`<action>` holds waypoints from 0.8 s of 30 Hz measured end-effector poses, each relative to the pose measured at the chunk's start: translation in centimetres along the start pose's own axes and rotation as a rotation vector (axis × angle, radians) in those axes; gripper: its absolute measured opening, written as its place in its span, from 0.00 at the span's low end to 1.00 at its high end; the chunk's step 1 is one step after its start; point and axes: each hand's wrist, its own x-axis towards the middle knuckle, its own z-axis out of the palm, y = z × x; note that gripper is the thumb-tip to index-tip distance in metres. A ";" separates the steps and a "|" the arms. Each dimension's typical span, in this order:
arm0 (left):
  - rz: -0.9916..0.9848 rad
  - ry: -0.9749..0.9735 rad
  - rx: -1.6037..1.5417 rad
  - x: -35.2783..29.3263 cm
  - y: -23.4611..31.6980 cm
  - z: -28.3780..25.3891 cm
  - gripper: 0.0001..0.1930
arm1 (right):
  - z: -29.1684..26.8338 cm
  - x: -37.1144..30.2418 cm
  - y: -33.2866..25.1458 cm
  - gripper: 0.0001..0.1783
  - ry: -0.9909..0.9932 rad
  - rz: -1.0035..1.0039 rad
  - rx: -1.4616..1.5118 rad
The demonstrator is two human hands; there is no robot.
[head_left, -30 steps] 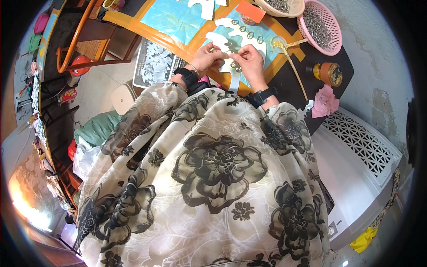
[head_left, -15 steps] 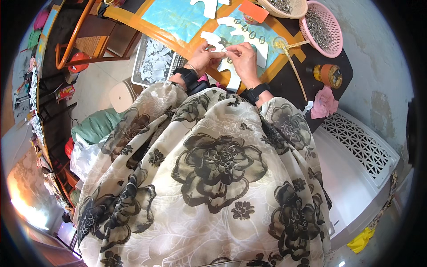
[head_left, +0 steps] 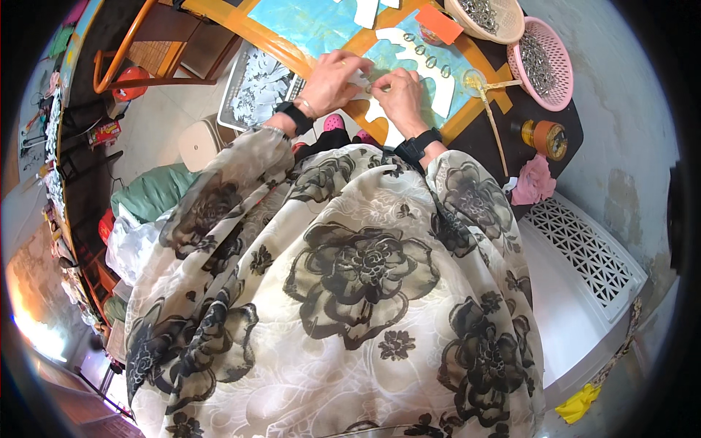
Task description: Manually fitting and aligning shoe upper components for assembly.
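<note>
Head view: reaches both bare hands over a dark table, partly covered by a glossy blue plastic sheet [head_left: 288, 28] with yellow-brown tape along its edges. Takes as landmark the curved white strip [head_left: 442, 98], flat on the blue, with a row of oval metal rings [head_left: 431, 61] upon it. Left of that strip, pinches a small white piece [head_left: 360, 78] between the bent fingers and thumb of the left hand [head_left: 328, 84] — partly hidden there. Brings the thumb and fingertips of the right hand [head_left: 400, 98] close together beside that piece, between it and the strip; cannot tell from this view what, if anything, is pinched in them. Shows on the near side of the strip, under the hands, part of a white cut-out shape [head_left: 374, 111].

Has just beyond the strip a bright orange card [head_left: 438, 25]; beyond and to the right of it, a cream plastic basket [head_left: 475, 33] and a pink perforated basket [head_left: 562, 82], both heaped with metal bits. Just right of the strip, shows a clear round dish [head_left: 474, 79] with a thin wooden stick [head_left: 495, 131] — farther right, an amber jar [head_left: 549, 139] with a brown band. Well left of the strip, shows a white plastic crate [head_left: 231, 91] full of white cut pieces.
</note>
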 end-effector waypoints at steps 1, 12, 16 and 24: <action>0.058 -0.118 -0.012 0.3 -0.2 0.3 0.28 | -0.1 0.0 0.0 0.05 -0.007 -0.010 -0.018; 0.005 -0.113 -0.052 -0.4 -1.4 2.2 0.16 | 0.1 -0.7 -0.7 0.04 0.043 -0.087 -0.034; -0.023 -0.062 -0.043 -1.1 -1.6 2.6 0.11 | 0.3 -1.3 -0.9 0.04 0.064 -0.131 0.045; 0.058 -0.053 -0.050 -1.2 -2.0 2.4 0.09 | -0.8 -2.1 0.2 0.06 0.169 -0.169 0.108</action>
